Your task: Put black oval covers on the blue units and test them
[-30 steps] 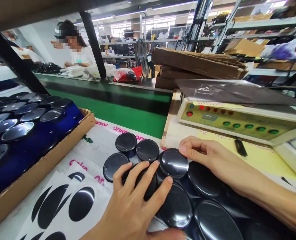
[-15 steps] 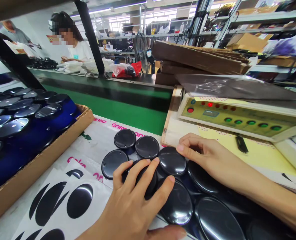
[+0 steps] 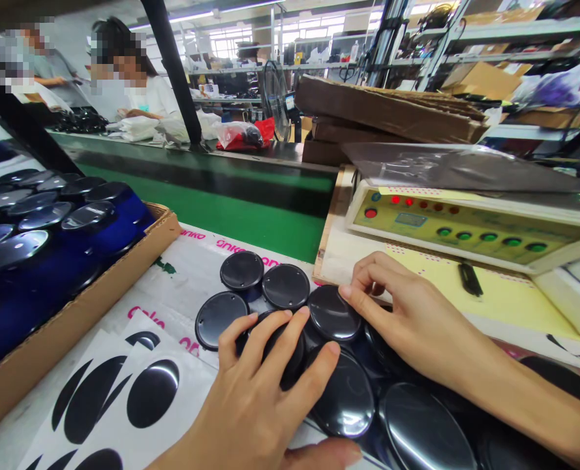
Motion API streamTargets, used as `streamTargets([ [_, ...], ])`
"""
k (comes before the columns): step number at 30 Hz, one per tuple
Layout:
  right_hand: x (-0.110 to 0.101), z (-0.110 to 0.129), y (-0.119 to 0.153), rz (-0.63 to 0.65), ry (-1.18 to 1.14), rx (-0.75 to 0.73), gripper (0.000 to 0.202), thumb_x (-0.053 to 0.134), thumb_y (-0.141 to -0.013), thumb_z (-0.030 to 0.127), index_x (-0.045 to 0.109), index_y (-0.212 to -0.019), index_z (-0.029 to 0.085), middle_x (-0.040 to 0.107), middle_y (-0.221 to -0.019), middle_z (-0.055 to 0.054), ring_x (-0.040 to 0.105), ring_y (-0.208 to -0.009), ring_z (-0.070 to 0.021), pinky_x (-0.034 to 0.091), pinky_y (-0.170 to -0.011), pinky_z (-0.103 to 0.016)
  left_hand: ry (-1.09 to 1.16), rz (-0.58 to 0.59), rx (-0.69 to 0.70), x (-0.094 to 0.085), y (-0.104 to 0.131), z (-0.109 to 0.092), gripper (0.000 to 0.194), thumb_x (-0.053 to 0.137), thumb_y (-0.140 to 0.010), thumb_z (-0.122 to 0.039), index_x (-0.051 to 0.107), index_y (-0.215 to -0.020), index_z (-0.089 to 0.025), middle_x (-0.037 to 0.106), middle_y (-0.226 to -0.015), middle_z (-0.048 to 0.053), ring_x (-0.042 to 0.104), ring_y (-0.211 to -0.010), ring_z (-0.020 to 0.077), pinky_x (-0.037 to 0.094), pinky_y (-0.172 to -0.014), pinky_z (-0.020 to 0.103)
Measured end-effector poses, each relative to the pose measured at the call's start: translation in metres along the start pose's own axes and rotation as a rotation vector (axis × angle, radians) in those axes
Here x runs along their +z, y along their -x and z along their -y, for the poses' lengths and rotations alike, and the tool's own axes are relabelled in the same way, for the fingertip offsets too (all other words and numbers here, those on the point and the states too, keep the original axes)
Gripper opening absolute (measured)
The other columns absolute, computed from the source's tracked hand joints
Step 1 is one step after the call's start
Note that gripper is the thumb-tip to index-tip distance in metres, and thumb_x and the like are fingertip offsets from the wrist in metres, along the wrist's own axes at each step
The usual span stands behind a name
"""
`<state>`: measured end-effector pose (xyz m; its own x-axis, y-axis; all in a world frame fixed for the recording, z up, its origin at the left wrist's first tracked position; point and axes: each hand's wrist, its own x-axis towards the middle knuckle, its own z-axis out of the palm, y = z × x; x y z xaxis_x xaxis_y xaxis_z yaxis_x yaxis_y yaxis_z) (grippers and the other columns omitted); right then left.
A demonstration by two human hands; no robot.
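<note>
Dark blue containers with round black tops stand close together on the table. My left hand (image 3: 265, 385) lies spread over them, its fingertips across one black top (image 3: 286, 349) that it partly covers. My right hand (image 3: 402, 303) is bent, thumb tip on the far right rim of a glossy black top (image 3: 333, 313), fingers curled behind the thumb. Whether anything is pinched there is hidden. Farther back, a matte top (image 3: 221, 320) shows a small hole near its edge. White sheets with black round stickers (image 3: 152, 393) lie left of my left hand.
A cardboard tray (image 3: 137, 271) at left holds several more blue containers (image 3: 81, 245). Behind the table runs a green conveyor belt (image 3: 241, 209). At right stands a control box (image 3: 466, 225) with lit red lamps, near a small black object (image 3: 470, 279). Two people are across the belt.
My right hand has shifted slightly along the rim, its fingers a little more raised. My left hand stays on the same tops. The view has moved slightly.
</note>
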<state>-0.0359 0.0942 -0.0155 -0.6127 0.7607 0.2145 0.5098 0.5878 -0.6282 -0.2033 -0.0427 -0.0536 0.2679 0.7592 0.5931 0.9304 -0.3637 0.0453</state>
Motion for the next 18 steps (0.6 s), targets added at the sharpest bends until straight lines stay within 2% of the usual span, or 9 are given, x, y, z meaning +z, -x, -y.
streamTargets([
  [11,0.000,0.002,0.001,-0.072,0.208,-0.253,0.016,0.047,-0.091,0.019,0.045,-0.074,0.019,0.048,-0.077,-0.002,0.048,-0.068,-0.0142,0.039,-0.061,-0.028,-0.003,-0.016,0.001,-0.002,-0.001,0.000,0.045,0.050,-0.085,-0.052,0.062,-0.117,-0.022,0.057,-0.127,0.015,0.050,-0.114,0.0287,0.025,-0.095,0.045],
  [15,0.001,0.006,0.002,-0.115,0.496,-0.479,0.014,0.046,-0.089,0.014,0.051,-0.076,0.017,0.052,-0.079,-0.006,0.048,-0.070,-0.0197,0.038,-0.063,-0.033,-0.018,0.002,0.041,-0.008,-0.008,0.000,0.045,0.054,-0.084,-0.051,0.064,-0.113,-0.020,0.062,-0.120,0.016,0.052,-0.109,0.0285,0.025,-0.092,0.043],
  [18,-0.001,0.012,0.003,-0.143,0.769,-0.621,0.021,0.046,-0.089,0.016,0.053,-0.069,0.017,0.053,-0.073,-0.006,0.048,-0.067,-0.0221,0.034,-0.062,-0.036,-0.013,0.013,0.049,-0.014,-0.011,0.000,0.043,0.054,-0.085,-0.049,0.064,-0.112,-0.018,0.062,-0.118,0.015,0.052,-0.108,0.0282,0.025,-0.093,0.043],
])
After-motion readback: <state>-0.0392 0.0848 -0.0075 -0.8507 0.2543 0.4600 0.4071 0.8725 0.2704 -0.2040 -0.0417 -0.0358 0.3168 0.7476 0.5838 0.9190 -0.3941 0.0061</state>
